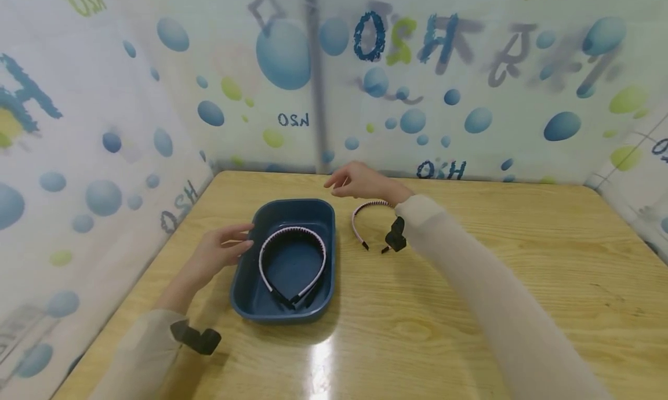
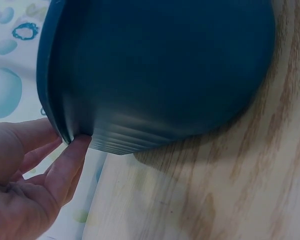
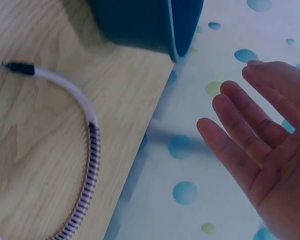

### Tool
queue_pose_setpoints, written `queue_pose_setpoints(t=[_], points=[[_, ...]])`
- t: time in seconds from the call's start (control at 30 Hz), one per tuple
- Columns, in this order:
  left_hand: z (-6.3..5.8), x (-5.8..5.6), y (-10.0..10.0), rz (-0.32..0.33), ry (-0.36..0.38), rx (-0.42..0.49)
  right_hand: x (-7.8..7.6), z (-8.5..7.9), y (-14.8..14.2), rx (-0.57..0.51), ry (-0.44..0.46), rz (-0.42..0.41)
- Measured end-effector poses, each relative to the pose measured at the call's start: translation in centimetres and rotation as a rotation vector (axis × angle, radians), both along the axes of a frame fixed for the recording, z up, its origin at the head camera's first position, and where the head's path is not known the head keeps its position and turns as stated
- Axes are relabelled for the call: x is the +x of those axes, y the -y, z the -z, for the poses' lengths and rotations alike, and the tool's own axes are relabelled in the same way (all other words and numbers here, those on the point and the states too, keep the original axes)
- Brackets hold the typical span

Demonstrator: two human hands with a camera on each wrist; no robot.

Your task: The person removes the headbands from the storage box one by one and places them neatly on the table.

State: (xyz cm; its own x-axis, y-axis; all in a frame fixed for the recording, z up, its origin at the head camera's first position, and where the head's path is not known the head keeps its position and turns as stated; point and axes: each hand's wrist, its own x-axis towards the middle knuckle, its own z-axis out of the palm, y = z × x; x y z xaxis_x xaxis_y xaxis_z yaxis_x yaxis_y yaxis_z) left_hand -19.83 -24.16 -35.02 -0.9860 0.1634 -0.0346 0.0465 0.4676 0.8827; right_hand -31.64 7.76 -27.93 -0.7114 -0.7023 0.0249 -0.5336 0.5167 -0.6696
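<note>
A dark blue plastic basin (image 1: 326,226) stands on the table, left of centre. My left hand (image 1: 214,254) is at its left side, thumb and fingers pinching the rim (image 2: 49,107) in the left wrist view. Inside the basin lies a pale pink headband (image 1: 261,260) with dark ribbing on its arch and black tips toward me. Another such headband (image 1: 355,221) lies on the table to the right of the basin, partly hidden by my right wrist. Raised beyond it, my right hand (image 1: 360,181) holds nothing, fingers loosely extended in the right wrist view.
The light wooden table (image 1: 496,232) stretches off to the right. At its back and left edges hangs a white curtain (image 1: 443,93) printed with blue and green dots. Dark wrist cameras (image 1: 200,338) sit on both sleeves.
</note>
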Motion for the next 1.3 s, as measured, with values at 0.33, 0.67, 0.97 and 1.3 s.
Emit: queue_pose_setpoints(t=[0.33,0.67,0.97,1.3], points=[[-0.2,0.0,-0.1,0.002,0.008,0.0,0.4,0.5,3.2,0.028,-0.018,-0.076],[-0.2,-0.3,0.0,0.016,0.002,0.009,0.6,1.8,5.1,0.041,-0.018,-0.166],[0.1,-0.3,0.1,0.018,0.005,0.016,0.9,2.2,6.4,0.105,-0.036,-0.227],[0.0,-0.2,0.1,0.019,0.017,0.016,1.0,2.9,7.6,0.213,-0.02,-0.251]])
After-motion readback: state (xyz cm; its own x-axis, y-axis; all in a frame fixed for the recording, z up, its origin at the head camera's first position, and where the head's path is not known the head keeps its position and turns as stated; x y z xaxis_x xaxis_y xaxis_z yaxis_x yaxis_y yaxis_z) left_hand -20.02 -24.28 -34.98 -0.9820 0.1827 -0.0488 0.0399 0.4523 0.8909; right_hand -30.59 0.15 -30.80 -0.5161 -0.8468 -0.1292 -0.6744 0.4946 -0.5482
